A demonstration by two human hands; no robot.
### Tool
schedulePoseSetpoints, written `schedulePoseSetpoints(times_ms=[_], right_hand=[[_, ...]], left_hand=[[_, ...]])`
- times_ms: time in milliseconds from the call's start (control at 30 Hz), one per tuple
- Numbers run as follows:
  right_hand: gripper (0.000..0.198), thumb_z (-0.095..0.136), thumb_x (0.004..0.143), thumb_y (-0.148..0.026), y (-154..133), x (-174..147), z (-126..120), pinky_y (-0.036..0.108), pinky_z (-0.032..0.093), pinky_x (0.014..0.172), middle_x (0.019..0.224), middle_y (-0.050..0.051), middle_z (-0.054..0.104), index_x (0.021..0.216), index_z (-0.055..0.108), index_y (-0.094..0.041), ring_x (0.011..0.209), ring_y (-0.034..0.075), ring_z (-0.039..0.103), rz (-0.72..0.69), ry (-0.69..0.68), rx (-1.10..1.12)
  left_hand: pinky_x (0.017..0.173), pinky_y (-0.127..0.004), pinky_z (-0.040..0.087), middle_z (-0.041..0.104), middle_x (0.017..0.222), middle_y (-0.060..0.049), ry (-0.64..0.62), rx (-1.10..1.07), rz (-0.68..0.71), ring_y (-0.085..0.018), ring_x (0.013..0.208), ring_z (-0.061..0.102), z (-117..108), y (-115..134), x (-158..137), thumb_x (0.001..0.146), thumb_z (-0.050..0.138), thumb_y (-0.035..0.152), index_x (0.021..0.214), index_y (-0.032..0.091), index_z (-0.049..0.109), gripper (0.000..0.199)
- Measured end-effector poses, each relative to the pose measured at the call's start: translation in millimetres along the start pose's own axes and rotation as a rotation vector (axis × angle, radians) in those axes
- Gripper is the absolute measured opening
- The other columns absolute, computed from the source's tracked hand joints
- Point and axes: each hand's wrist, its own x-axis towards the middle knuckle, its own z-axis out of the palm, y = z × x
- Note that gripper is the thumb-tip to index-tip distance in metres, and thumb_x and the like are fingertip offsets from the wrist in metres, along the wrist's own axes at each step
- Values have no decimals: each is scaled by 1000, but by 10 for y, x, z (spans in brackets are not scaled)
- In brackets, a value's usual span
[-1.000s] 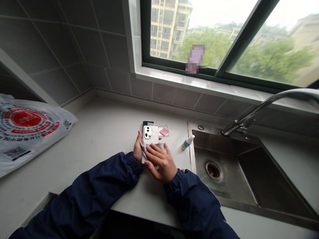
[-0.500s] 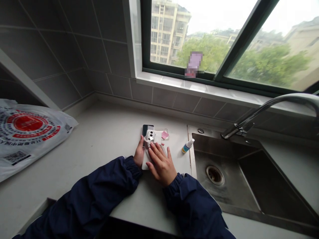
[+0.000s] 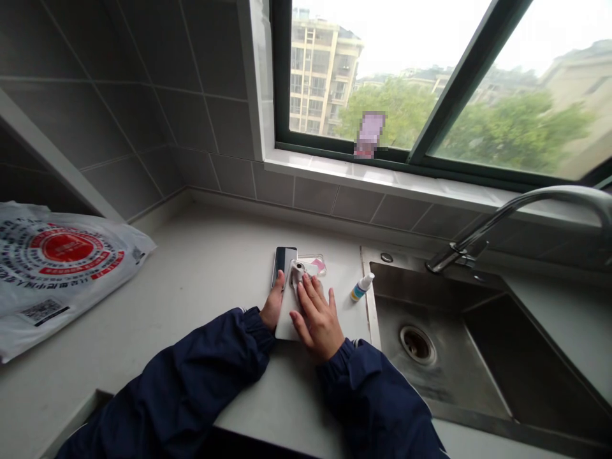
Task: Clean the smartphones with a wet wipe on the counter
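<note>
My left hand (image 3: 272, 306) grips the left edge of a white smartphone (image 3: 285, 326), which is back side up with its camera end away from me. Flat across its back lies my right hand (image 3: 321, 320), fingers spread, pressing a crumpled white wipe (image 3: 297, 276) by the cameras. The wipe and my right fingers hide much of the phone's back. Just beyond, a dark-screened phone (image 3: 285, 257) lies on the counter. A clear phone case (image 3: 321, 257) with a pink patch is partly covered behind the white phone. To the right stands a small white-capped spray bottle (image 3: 361, 288).
A steel sink (image 3: 435, 395) with a curved chrome faucet (image 3: 482, 220) is at the right. On the left of the white counter (image 3: 215, 255) rests a printed white plastic bag (image 3: 119, 236). A tiled wall and window sill (image 3: 396, 181) bound the back.
The wipe under my right hand has shifted up over the phone's cameras, covering more of them. The white phone has moved slightly right off the dark phone. The whole view has tilted a little.
</note>
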Motion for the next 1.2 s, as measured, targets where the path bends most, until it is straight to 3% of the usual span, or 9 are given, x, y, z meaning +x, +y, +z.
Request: schedulePoseSetpoints(times_ms=[200,367,567,733,900,1067,1200], right_hand=[[40,51,94,-32,-116,11,-90,51,-5,121,143,8,54,132,57,-20,141,24,41,-134,-14,139],[30,53,92,-29,-165,25,-168,47,2,123,130,6,66,118,66,-21,133,22,51,-225,-28,247],[33,52,93,-30,-144,18,-138,53,5,122,130,7,65,123,64,-21,131,24,53,-233,-26,235],[45,47,97,-31,-90,13,-26,54,1,121,148,12,48,139,51,-16,143,25,36,-178,-1,107],[55,43,98,-31,-34,0,27,58,6,120,157,12,33,151,34,-16,149,27,23,-81,15,10],[64,40,99,-35,50,6,52,61,13,117,160,14,23,156,18,-16,150,30,18,43,62,-13],[63,40,99,-34,78,12,50,62,13,117,159,15,26,156,20,-17,149,31,19,63,111,-14]], left_hand=[[97,-44,47,73,97,-20,200,91,61,-33,99,68,-34,75,-11,86,36,75,122,2,63,86],[87,-38,51,74,85,-18,218,132,25,-27,80,70,-56,89,-47,84,35,78,112,1,67,89],[93,-45,49,74,91,-22,196,180,4,-33,88,71,-54,64,-56,80,36,82,114,1,66,93],[105,-46,43,74,98,-18,163,101,73,-31,104,68,-26,6,-19,87,40,72,116,6,66,77],[115,-43,31,68,120,-16,129,47,101,-29,126,56,-66,-54,8,91,42,65,131,13,58,68],[118,-40,24,56,141,-12,-27,96,35,-26,143,36,-104,-104,-9,92,36,65,144,21,46,69],[118,-40,25,55,141,-12,-43,111,18,-25,143,36,-113,-118,-27,95,31,62,145,21,45,67]])
